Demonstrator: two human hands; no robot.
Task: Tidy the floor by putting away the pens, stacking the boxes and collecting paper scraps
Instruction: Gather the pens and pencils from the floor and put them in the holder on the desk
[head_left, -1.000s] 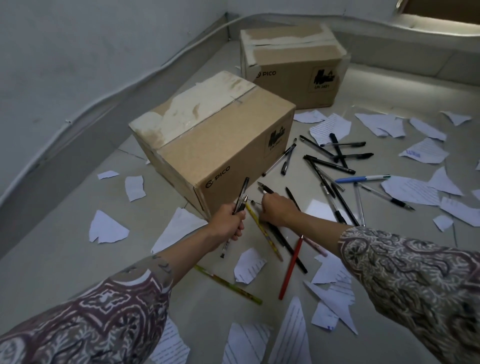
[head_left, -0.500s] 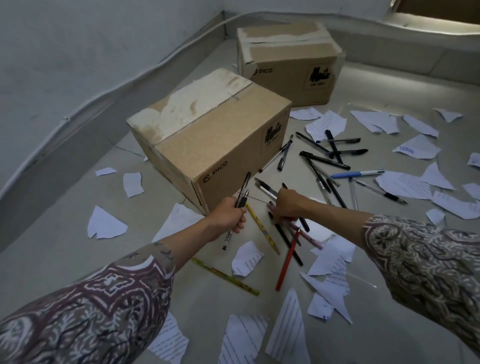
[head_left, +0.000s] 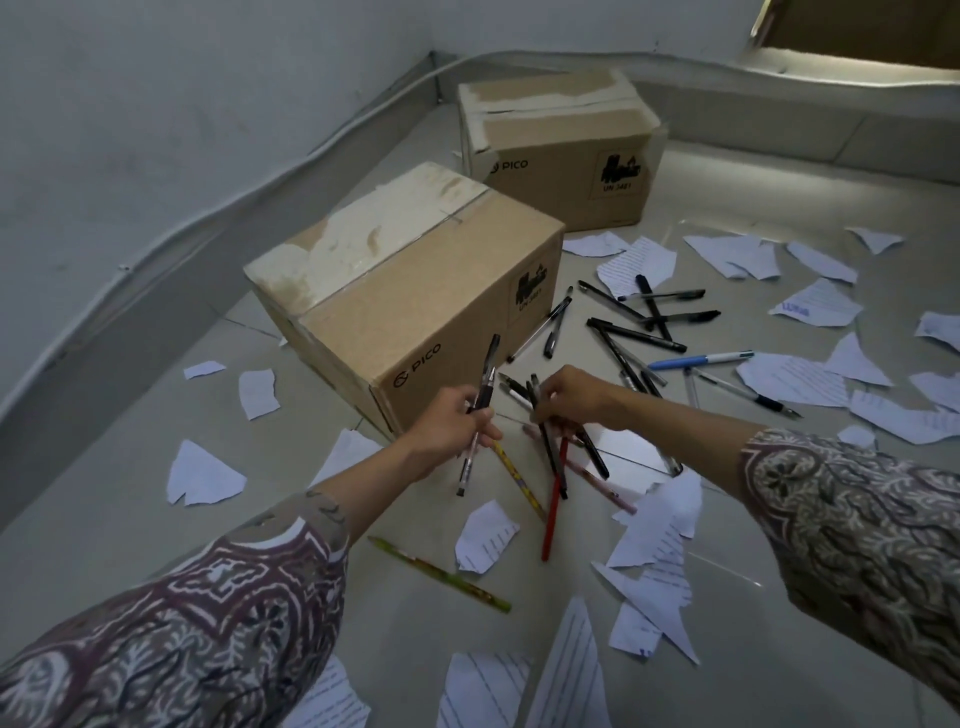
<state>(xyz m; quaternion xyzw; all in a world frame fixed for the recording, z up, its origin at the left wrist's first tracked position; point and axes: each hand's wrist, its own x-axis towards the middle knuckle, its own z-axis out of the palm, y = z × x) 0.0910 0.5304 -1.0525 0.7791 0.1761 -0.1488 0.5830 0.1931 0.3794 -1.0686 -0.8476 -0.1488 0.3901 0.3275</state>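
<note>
While pens are mid-collection, left hand (head_left: 448, 427) grips one black pen (head_left: 480, 410) at centre frame, fingers curled round it. Right hand (head_left: 569, 395) pinches a dark pen (head_left: 543, 436) just lifted off the floor (head_left: 130, 519) pile (a second ago it lay flat). Next: pass it left, reach for more. Boxes (head_left: 415, 291) unstacked, paper scraps (head_left: 205, 475) untouched.

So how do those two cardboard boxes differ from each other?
The near box sits at an angle to the wall; the far box is tucked in the corner. The near box's top is closed flat, with a pale torn patch, while the far box's top flap looks slightly lifted along a torn tape strip. Pens lie against the near box's side; only paper scraps lie by the far one. Both are brown, marked PICO, with the same black label.
</note>
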